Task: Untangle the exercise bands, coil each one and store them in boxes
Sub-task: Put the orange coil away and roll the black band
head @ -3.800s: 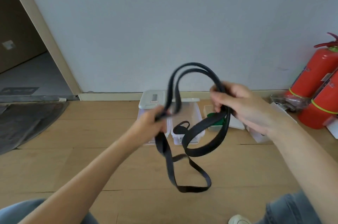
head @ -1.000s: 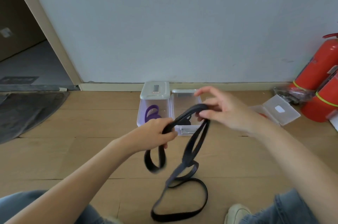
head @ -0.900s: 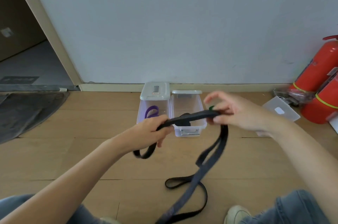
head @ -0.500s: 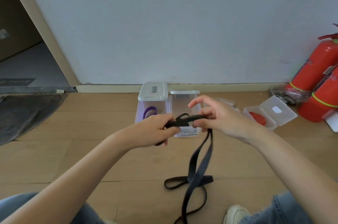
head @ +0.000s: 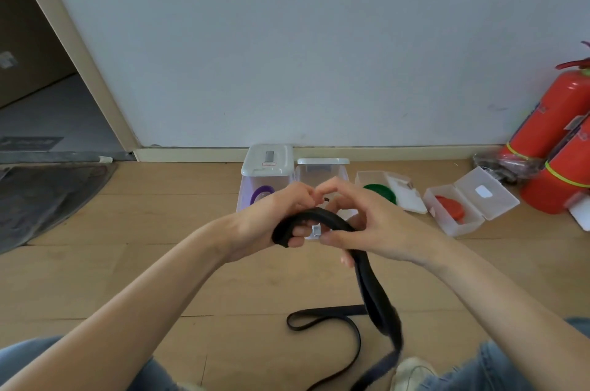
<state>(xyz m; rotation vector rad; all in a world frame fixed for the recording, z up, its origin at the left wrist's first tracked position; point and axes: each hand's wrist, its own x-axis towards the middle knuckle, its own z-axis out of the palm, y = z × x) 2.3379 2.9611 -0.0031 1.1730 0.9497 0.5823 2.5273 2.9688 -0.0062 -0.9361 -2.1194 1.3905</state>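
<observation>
On the wooden floor (head: pixel 95 279), both hands hide one box; left grip (head: pixel 274 218) and right grip (head: pixel 367 224) pinch the black band (head: pixel 370 288), its tail cut off below.

Your left hand (head: pixel 271 218) and right hand (head: pixel 367 224) meet at the centre, both curled round the black band (head: pixel 367 275), which arches between them and then drops in loose loops onto the wooden floor (head: pixel 127 263) by your shoe (head: pixel 412 371). Behind your hands, four clear boxes stand in a row near the wall: one with a purple band (head: pixel 261 192) (its lid up), one partly hidden (head: pixel 322 172), one with a green coil (head: pixel 380 192), one with a red coil (head: pixel 450 205). Two fire extinguishers (head: pixel 555 141) lean at right.
</observation>
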